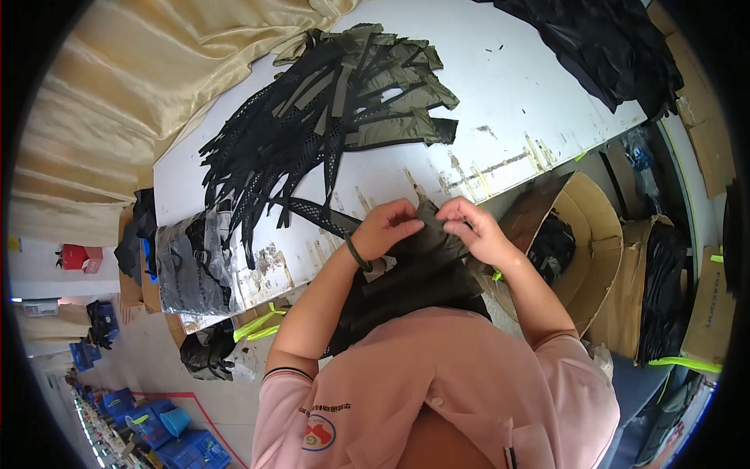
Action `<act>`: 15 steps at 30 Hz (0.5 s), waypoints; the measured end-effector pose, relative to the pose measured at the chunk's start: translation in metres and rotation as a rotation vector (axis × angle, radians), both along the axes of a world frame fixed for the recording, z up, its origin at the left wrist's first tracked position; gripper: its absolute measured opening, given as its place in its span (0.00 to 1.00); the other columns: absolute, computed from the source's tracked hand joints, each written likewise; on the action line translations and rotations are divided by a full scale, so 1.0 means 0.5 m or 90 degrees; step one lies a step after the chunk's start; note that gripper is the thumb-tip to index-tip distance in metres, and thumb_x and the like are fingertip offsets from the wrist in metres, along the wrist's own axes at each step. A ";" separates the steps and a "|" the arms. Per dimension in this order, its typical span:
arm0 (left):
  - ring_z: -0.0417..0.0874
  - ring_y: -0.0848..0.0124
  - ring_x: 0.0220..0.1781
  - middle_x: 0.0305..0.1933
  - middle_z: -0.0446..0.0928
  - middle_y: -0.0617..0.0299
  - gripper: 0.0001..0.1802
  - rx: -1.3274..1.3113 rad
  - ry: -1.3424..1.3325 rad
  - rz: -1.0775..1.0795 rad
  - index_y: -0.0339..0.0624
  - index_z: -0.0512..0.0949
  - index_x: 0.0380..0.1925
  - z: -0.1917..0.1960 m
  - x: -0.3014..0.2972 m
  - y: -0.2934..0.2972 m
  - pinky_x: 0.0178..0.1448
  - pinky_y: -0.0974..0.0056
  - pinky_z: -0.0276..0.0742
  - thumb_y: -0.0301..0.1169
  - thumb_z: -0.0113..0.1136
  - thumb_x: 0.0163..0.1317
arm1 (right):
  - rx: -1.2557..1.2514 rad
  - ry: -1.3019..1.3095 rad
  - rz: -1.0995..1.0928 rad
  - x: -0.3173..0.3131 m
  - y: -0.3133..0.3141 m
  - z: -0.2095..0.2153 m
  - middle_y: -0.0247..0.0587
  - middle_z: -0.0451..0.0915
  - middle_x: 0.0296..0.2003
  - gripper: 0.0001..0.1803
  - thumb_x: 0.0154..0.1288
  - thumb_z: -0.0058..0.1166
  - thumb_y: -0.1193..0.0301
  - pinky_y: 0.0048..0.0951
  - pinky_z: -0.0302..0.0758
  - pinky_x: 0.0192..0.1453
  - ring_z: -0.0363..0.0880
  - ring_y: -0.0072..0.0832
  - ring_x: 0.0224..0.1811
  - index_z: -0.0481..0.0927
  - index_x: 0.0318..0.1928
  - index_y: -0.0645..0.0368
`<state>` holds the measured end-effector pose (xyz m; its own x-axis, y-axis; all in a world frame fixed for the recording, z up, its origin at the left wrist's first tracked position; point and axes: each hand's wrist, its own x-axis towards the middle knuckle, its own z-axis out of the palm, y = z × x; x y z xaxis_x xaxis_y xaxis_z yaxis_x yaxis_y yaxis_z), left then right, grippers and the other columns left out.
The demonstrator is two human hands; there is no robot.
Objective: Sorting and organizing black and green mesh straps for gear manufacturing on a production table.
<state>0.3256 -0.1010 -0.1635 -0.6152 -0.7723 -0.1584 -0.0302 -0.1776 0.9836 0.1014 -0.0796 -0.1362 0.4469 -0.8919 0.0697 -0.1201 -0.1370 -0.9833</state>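
Note:
At the near edge of the white table (391,166), my left hand (387,229) pinches the left side of a dark olive fabric piece (426,240). On its right side, my right hand (478,232) grips the same fabric between thumb and fingers. The two hands are a short way apart, with cloth bunched between them. More dark cloth (418,293) hangs below, over my lap. Beyond my hands lies a large heap of olive fabric pieces with black mesh straps (328,102). One mesh strap (312,209) reaches from the heap toward my left wrist.
A clear plastic bag of black straps (195,262) sits at the table's left corner. Black fabric (605,55) is piled far right. An open cardboard box (598,258) stands right of my right arm, beside stacked dark pieces (666,293). A gold curtain (133,94) hangs left.

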 end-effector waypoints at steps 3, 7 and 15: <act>0.68 0.82 0.28 0.26 0.71 0.68 0.07 -0.063 -0.067 0.148 0.37 0.71 0.28 0.020 -0.013 0.009 0.33 0.74 0.66 0.27 0.59 0.57 | -0.155 0.234 -0.086 0.021 0.009 0.023 0.43 0.75 0.40 0.17 0.54 0.58 0.76 0.30 0.73 0.45 0.76 0.36 0.41 0.71 0.45 0.58; 0.69 0.81 0.27 0.24 0.71 0.68 0.07 -0.091 -0.088 0.185 0.37 0.71 0.28 0.023 -0.023 0.022 0.32 0.74 0.68 0.26 0.60 0.57 | -0.301 0.214 -0.194 0.072 0.015 -0.008 0.49 0.76 0.37 0.23 0.53 0.60 0.73 0.39 0.73 0.40 0.75 0.49 0.40 0.68 0.49 0.57; 0.70 0.81 0.27 0.24 0.73 0.66 0.08 -0.031 -0.096 0.175 0.37 0.71 0.27 0.022 -0.003 0.048 0.33 0.73 0.70 0.26 0.62 0.55 | -0.307 0.247 -0.073 0.063 -0.010 -0.027 0.48 0.78 0.29 0.09 0.56 0.52 0.78 0.39 0.74 0.34 0.77 0.47 0.33 0.74 0.39 0.58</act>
